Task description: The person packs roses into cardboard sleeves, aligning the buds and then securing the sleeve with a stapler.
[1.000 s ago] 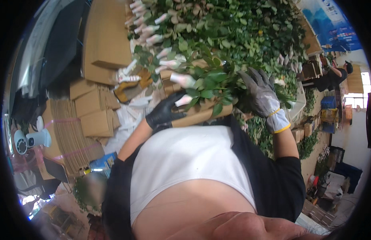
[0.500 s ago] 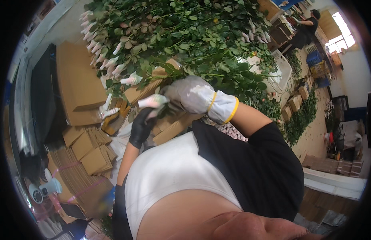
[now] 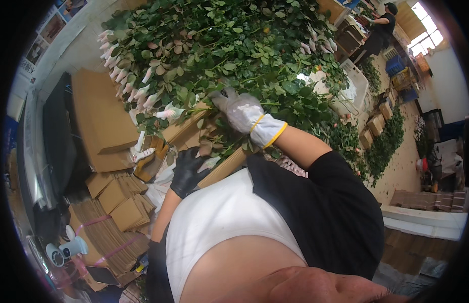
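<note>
My left hand (image 3: 188,170), in a black glove, is low at the carton (image 3: 225,165). Its fingers are spread beside a pale rose bud (image 3: 211,162) lying among leaves there. My right hand (image 3: 238,107), in a grey-white glove with a yellow-edged cuff, is at the near edge of the rose pile (image 3: 209,50). Its fingers are curled around a rose stem, though foliage partly hides the grip. Left of that hand a rose bud in a white net sleeve (image 3: 169,112) points left, its stem running toward the glove.
Several sleeved rose heads (image 3: 124,81) line the pile's left edge. Flat cardboard sheets (image 3: 100,116) and bundled cartons (image 3: 105,230) stand on the left. A yellow-brown glove (image 3: 147,165) lies near my left hand. A white tray (image 3: 356,86) is at right; another person (image 3: 381,33) stands farther back.
My left hand has lowered to the carton, and the sleeved rose held up between my hands is down there. My right hand has moved away from it, up and slightly left to the pile.
</note>
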The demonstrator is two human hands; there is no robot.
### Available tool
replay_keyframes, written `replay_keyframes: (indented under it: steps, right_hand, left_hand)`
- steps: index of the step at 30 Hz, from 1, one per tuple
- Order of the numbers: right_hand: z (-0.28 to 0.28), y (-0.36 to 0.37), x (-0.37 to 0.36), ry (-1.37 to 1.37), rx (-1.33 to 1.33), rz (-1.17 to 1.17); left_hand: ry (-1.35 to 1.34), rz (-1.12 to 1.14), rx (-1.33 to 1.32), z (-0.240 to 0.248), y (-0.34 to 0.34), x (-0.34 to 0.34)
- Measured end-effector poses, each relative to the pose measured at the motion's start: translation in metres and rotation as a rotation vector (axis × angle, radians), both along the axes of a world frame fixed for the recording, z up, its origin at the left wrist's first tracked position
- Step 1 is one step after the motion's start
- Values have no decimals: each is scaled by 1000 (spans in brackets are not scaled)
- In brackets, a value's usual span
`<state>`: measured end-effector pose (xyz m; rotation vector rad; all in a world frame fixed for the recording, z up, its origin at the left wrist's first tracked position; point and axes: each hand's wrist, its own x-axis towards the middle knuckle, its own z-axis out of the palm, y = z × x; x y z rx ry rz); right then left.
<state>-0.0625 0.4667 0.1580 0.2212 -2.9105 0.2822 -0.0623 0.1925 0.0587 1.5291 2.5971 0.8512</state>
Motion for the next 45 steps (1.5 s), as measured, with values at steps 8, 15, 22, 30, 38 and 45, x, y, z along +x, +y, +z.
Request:
replay_keyframes:
  steps: [8, 15, 22, 30, 38, 45]
  right_hand:
    - [51, 17, 5, -336, -26, 52]
    - [25, 43, 10, -296, -105, 170]
    - [15, 59, 20, -717, 201, 406]
    - [-18, 86, 37, -766, -528, 343]
    - [-12, 69, -88, -617, -173, -241]
    - [-12, 76, -89, -566, 9, 51]
  left_hand:
    - [-47, 87, 134, 1, 2, 8]
    - [-53, 91, 244, -37, -7, 4]
    - [-258, 121, 305, -30, -7, -27]
    - [-340, 126, 121, -15, -11, -12]
    - [-110, 144, 135, -22, -10, 4]
    - [-300, 185, 289, -53, -21, 3]
